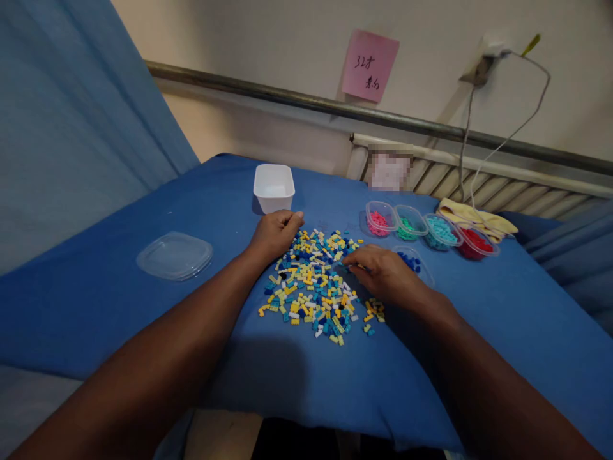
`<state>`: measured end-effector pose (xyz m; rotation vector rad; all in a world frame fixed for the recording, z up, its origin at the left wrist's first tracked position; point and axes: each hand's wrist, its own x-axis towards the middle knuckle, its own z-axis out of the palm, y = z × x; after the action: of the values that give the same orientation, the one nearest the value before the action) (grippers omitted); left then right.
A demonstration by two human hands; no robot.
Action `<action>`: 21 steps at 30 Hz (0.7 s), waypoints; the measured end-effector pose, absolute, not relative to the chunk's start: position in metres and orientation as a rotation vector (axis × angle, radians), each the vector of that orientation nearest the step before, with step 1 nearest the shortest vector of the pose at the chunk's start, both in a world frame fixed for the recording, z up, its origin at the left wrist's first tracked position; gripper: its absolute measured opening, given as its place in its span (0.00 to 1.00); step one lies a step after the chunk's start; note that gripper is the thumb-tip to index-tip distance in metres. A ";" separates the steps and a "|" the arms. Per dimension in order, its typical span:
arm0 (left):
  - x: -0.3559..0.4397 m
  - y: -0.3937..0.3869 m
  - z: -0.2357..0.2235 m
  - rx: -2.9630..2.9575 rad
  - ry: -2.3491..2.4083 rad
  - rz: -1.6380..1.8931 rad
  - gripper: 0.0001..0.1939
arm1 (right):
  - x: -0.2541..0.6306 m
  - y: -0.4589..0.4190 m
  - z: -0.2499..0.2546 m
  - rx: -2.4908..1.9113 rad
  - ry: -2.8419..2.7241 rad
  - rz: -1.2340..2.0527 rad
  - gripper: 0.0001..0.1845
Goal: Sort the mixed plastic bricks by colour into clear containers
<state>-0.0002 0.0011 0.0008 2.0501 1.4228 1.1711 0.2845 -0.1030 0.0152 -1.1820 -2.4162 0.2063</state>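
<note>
Through the head camera, the right hand [383, 268] is over the loose bricks [316, 281], thumb and forefinger drawn close together; I can't tell whether they pinch a brick, the tips being so small and dim; the left hand [274, 235] lies at the pile's far left edge, fingers curled in, and anything under them is hidden; the pile spreads between both sets of fingers and toward the person. The right hand covers part of a clear dish [424, 269] of dark blue bricks; both forearms run off the frame; a patch before the radiator [440, 176] is blurred. Just beyond the left fingers stands a white tub [274, 195]; plain blue cloth [96, 275] stretches leftward from them, past clear lids [175, 255]; beyond the right fingers, to their right, four small containers [440, 231] crowd that side.
</note>
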 end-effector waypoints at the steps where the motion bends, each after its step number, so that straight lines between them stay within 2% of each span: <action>1: 0.000 0.001 0.001 2.053 1.422 1.174 0.25 | 0.279 -0.103 0.015 -1.206 -2.460 0.218 0.12; 6: 0.001 0.000 0.001 2.065 1.416 1.170 0.26 | 0.274 -0.102 0.019 -1.348 -2.552 0.186 0.13; 13: 0.000 0.002 -0.001 2.054 1.418 1.178 0.26 | 0.269 -0.107 0.023 -1.261 -2.599 0.131 0.18; 21: 0.000 0.001 -0.002 2.057 1.412 1.170 0.25 | 0.275 -0.146 0.053 -0.938 -2.531 0.677 0.14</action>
<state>0.0004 0.0010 -0.0016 2.0568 1.4124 1.1701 0.2749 -0.1461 0.0525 -0.9378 -2.5314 0.6770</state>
